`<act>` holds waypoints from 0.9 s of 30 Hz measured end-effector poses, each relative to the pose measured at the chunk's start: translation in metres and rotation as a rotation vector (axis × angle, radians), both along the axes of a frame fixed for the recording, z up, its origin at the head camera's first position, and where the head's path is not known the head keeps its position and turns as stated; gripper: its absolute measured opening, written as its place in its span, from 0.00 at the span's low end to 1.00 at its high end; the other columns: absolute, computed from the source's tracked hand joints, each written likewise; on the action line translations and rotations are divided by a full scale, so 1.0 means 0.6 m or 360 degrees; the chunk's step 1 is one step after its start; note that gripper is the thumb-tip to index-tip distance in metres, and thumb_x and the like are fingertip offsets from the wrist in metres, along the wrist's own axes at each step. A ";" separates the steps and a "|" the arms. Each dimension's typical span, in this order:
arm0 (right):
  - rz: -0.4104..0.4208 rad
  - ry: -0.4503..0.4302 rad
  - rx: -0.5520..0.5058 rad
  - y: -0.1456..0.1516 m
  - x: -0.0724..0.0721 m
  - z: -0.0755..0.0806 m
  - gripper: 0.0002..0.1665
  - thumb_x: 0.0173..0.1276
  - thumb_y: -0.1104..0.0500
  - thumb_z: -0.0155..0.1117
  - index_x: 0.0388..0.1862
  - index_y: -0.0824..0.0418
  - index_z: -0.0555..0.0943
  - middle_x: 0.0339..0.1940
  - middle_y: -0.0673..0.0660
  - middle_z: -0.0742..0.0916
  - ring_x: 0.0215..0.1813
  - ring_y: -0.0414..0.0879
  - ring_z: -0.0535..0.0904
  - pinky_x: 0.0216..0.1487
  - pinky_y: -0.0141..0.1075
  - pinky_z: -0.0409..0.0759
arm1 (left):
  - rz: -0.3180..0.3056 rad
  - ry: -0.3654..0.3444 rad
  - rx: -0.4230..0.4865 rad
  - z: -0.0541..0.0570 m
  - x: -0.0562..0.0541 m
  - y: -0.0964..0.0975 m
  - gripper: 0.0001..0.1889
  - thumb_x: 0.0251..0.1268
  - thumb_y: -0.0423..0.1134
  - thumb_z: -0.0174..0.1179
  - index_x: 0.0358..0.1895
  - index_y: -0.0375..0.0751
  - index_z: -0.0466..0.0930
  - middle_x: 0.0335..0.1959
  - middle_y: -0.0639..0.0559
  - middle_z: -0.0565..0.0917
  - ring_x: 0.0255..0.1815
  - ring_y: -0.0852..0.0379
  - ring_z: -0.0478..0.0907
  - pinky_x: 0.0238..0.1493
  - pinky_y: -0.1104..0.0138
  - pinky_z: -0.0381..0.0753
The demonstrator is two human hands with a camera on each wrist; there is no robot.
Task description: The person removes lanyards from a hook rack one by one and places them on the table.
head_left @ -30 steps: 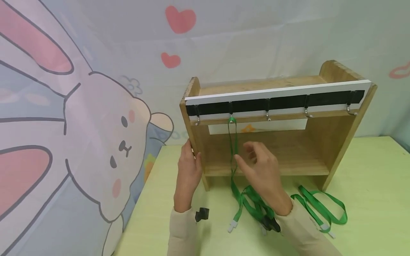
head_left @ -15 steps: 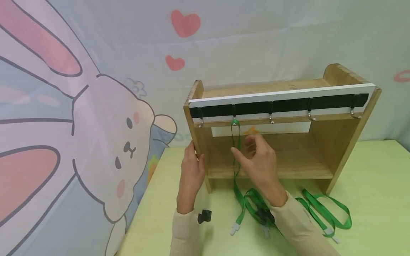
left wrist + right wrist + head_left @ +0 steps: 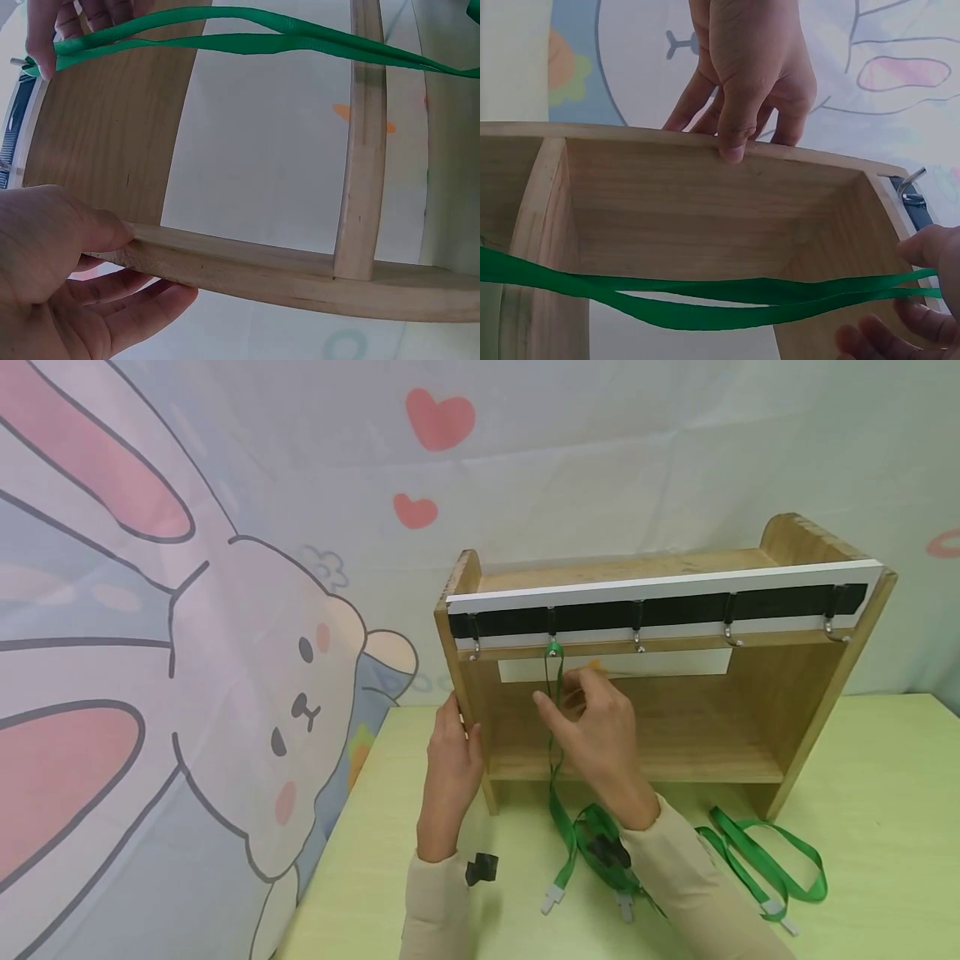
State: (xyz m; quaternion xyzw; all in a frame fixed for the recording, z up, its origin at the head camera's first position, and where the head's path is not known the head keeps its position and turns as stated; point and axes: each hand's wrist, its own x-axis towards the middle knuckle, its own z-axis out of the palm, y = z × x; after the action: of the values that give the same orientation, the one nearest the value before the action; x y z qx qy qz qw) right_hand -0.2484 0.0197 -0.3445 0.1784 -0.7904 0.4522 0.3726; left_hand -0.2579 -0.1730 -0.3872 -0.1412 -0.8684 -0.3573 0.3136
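A green lanyard point(image 3: 556, 777) hangs by its loop from the second hook from the left on a wooden shelf point(image 3: 675, 727); its white clip lies on the table. My left hand point(image 3: 452, 760) grips the shelf's left side panel, with the thumb on the inner face and the fingers outside, as the left wrist view shows. My right hand point(image 3: 596, 727) is beside the hanging strap, just below the hook. In the right wrist view the strap passes between the spread thumb point(image 3: 926, 244) and fingers without being pinched.
Another green lanyard point(image 3: 596, 852) lies partly under my right forearm, and a further lanyard point(image 3: 776, 860) is on the table point(image 3: 885, 827) at right. Several metal hooks point(image 3: 727, 631) line the shelf's front strip. A patterned cloth point(image 3: 315, 485) covers the wall behind.
My right hand has shifted slightly left and up, closer to the hanging lanyard. The left hand keeps its grip on the shelf. The head view has tilted slightly.
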 end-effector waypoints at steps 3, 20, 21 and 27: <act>-0.0001 0.0033 0.0024 -0.003 -0.001 0.005 0.13 0.64 0.60 0.74 0.37 0.69 0.82 0.30 0.60 0.84 0.33 0.54 0.82 0.33 0.43 0.81 | 0.0001 0.0009 0.0002 0.000 0.000 0.000 0.27 0.72 0.23 0.56 0.71 0.23 0.59 0.60 0.27 0.72 0.56 0.34 0.79 0.49 0.48 0.84; -0.0050 0.0253 0.0106 -0.005 -0.002 0.015 0.15 0.64 0.68 0.71 0.19 0.66 0.78 0.16 0.55 0.78 0.18 0.47 0.70 0.22 0.38 0.69 | -0.0012 0.0010 0.0004 0.002 -0.001 0.001 0.27 0.73 0.23 0.55 0.71 0.22 0.59 0.59 0.27 0.73 0.55 0.34 0.79 0.49 0.49 0.84; -0.0042 0.0256 0.0099 -0.004 -0.001 0.017 0.14 0.64 0.68 0.70 0.19 0.66 0.78 0.15 0.55 0.78 0.18 0.46 0.69 0.21 0.37 0.68 | -0.0012 0.0007 0.0004 0.002 -0.001 0.001 0.27 0.73 0.23 0.55 0.71 0.22 0.59 0.59 0.27 0.73 0.55 0.34 0.79 0.49 0.49 0.84; -0.0014 0.0257 0.0071 -0.001 0.002 0.022 0.13 0.66 0.69 0.68 0.21 0.66 0.80 0.15 0.54 0.78 0.19 0.43 0.69 0.21 0.36 0.68 | 0.0002 0.0010 -0.0006 0.002 0.000 0.000 0.27 0.73 0.23 0.55 0.70 0.22 0.59 0.58 0.27 0.73 0.55 0.34 0.79 0.48 0.49 0.85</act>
State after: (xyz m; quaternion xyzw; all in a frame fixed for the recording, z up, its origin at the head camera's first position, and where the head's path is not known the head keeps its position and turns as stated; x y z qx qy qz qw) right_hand -0.2474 0.0188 -0.3314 0.2192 -0.7685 0.4169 0.4331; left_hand -0.2577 -0.1729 -0.3862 -0.1422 -0.8681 -0.3551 0.3162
